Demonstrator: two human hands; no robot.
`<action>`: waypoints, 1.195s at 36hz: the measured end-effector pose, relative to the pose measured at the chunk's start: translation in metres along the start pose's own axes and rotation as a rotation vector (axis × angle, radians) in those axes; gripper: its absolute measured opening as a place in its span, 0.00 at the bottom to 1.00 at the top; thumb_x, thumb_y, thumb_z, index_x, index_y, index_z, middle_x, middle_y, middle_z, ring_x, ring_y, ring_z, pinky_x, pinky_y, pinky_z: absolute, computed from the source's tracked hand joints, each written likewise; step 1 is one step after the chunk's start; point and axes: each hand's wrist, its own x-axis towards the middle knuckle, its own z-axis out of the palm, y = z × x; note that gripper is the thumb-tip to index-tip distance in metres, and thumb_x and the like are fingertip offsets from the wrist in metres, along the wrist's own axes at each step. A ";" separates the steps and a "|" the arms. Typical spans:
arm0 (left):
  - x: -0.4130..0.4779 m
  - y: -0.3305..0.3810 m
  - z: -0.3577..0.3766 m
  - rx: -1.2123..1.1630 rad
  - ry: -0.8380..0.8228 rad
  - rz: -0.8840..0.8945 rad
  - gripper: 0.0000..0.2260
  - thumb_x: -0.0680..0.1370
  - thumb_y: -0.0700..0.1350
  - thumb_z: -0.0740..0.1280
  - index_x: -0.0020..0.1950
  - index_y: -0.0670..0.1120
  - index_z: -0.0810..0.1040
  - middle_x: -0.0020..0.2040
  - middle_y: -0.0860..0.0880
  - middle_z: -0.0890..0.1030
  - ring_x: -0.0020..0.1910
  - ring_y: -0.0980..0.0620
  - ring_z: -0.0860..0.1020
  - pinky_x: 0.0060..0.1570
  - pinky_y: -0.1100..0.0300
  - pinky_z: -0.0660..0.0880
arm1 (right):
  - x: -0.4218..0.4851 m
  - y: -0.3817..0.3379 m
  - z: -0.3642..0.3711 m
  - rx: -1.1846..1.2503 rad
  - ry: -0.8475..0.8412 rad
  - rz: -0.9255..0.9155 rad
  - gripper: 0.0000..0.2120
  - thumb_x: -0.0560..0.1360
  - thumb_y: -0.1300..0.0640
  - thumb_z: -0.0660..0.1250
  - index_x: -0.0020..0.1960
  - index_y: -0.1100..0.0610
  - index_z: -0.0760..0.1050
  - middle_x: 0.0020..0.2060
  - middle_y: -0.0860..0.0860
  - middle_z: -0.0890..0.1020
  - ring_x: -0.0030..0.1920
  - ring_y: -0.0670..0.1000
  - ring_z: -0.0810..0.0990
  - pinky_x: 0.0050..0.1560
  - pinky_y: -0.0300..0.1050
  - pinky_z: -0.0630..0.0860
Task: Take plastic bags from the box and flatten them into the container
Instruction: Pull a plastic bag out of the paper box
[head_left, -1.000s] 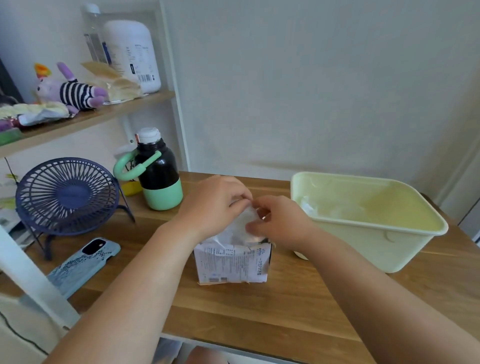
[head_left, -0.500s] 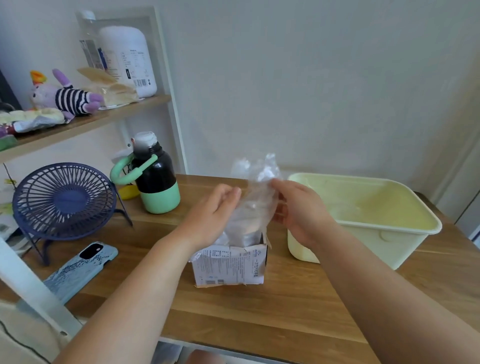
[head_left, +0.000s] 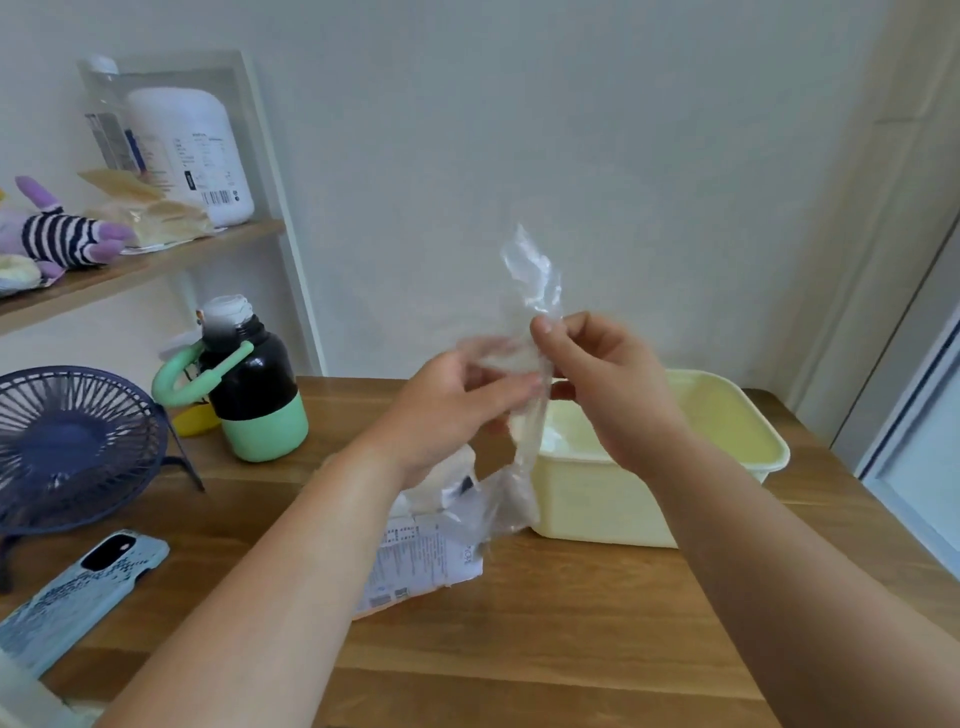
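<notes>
Hands meet in the air above the tabletop (head_left: 519, 649), both holding one clear plastic bag (head_left: 530, 291). The right hand (head_left: 602, 384) pinches the bag between thumb and curled fingers. The left hand (head_left: 457, 410) has its fingers curled round a bunched part of the bag just beside it, though that part is blurred. The bag's top end sticks up above the right thumb. Its lower end hangs down in a crumpled strip to just beside the box (head_left: 421, 556), which stands on the tabletop under the left wrist with white stuff poking from its open top. The pale yellow container (head_left: 587, 499) sits just right of the box, behind the right forearm. Off to the left stand a black and green bottle (head_left: 249, 384) and a dark blue fan (head_left: 72, 447), with a phone (head_left: 78, 592) lying nearer the front edge. A striped plush toy (head_left: 62, 234) lies on the shelf (head_left: 130, 270) above them.
</notes>
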 end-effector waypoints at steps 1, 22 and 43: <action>0.002 0.001 0.005 -0.042 0.003 0.012 0.14 0.74 0.48 0.72 0.59 0.51 0.78 0.44 0.49 0.83 0.42 0.52 0.81 0.45 0.52 0.78 | -0.001 -0.002 -0.003 0.005 -0.033 0.005 0.16 0.66 0.41 0.71 0.38 0.55 0.75 0.37 0.53 0.79 0.41 0.52 0.79 0.47 0.51 0.77; 0.032 0.005 0.036 -0.479 0.162 -0.058 0.06 0.78 0.35 0.64 0.51 0.44 0.76 0.32 0.48 0.73 0.32 0.54 0.73 0.32 0.64 0.76 | -0.001 0.004 -0.076 0.257 0.249 0.295 0.23 0.75 0.67 0.67 0.65 0.52 0.65 0.35 0.52 0.74 0.29 0.47 0.74 0.39 0.42 0.78; 0.072 -0.022 0.067 0.912 -0.278 0.119 0.16 0.78 0.57 0.64 0.65 0.56 0.77 0.66 0.58 0.75 0.67 0.57 0.70 0.66 0.60 0.65 | 0.030 0.041 -0.131 -0.937 0.048 0.471 0.30 0.72 0.58 0.72 0.70 0.64 0.66 0.62 0.59 0.76 0.47 0.56 0.79 0.49 0.47 0.76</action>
